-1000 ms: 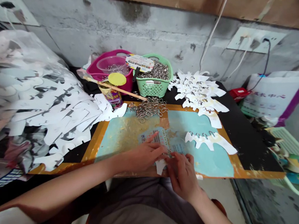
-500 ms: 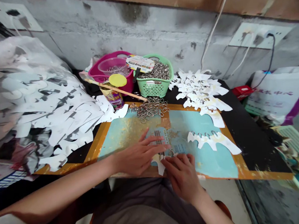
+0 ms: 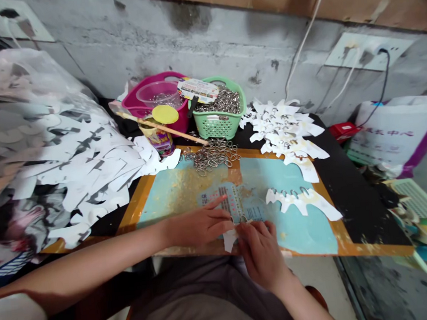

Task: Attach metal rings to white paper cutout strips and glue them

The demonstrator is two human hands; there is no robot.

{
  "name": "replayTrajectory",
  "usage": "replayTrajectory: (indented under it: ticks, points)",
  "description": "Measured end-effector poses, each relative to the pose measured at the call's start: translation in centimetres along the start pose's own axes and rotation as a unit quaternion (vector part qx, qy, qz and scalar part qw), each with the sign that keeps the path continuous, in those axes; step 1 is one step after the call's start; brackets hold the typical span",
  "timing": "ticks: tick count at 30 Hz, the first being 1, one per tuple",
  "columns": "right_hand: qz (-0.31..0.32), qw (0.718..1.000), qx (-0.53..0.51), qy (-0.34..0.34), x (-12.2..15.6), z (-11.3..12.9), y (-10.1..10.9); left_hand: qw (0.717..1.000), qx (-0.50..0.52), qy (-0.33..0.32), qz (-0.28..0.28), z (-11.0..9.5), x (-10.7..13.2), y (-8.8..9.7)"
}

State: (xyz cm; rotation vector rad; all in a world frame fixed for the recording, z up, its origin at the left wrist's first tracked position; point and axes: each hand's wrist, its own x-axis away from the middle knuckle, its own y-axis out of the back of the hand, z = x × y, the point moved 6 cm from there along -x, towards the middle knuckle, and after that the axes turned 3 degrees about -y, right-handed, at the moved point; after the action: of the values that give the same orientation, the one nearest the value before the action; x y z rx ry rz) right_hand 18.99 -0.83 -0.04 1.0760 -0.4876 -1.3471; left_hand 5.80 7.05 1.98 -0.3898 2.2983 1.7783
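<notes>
Left hand (image 3: 199, 226) pressing a printed card (image 3: 225, 204), fingers (image 3: 221, 222) spread, right hand (image 3: 261, 255) pinching a white paper cutout (image 3: 230, 240), fingers (image 3: 257, 232) pressed together

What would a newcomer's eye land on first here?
First, the big heap of white cut-outs spilling from a clear plastic bag on the left. Behind the blue-and-orange board, a green basket brims with metal rings, and loose rings lie at the board's far edge. At centre, the left hand and right hand meet over a white cut-out piece at the board's near edge.
</notes>
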Motion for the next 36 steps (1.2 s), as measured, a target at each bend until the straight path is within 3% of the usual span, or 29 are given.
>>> replayTrajectory:
  ticks: [7,10,15,26,31,33,36]
  points:
    - [0.069,0.993,0.093,-0.013,-1.2,0.9,-0.1,0.999,-0.003,0.034,0.01,0.2,0.9,-0.8]
    - [0.075,0.989,0.122,-0.021,-1.5,1.3,-0.3,0.998,0.008,0.058,0.015,0.5,1.0,-0.7]
    - [0.079,0.984,0.151,-0.05,-1.5,1.4,-0.8,0.999,0.002,0.043,0.008,-0.4,1.2,0.0]
    - [0.066,0.992,0.101,-0.024,0.7,0.6,-0.9,0.999,-0.006,0.036,-0.008,-1.0,1.6,-0.3]
    - [0.057,0.994,0.095,-0.024,-0.3,1.2,-0.1,0.998,-0.031,0.05,-0.001,-1.5,1.6,-0.8]
    - [0.029,0.999,0.019,-0.04,-1.3,0.4,1.2,0.997,-0.04,0.064,-0.006,-1.7,1.7,-0.9]
    - [-0.079,0.992,-0.067,-0.075,-2.5,-1.1,4.0,0.994,-0.059,0.083,-0.028,-2.2,1.9,-0.9]
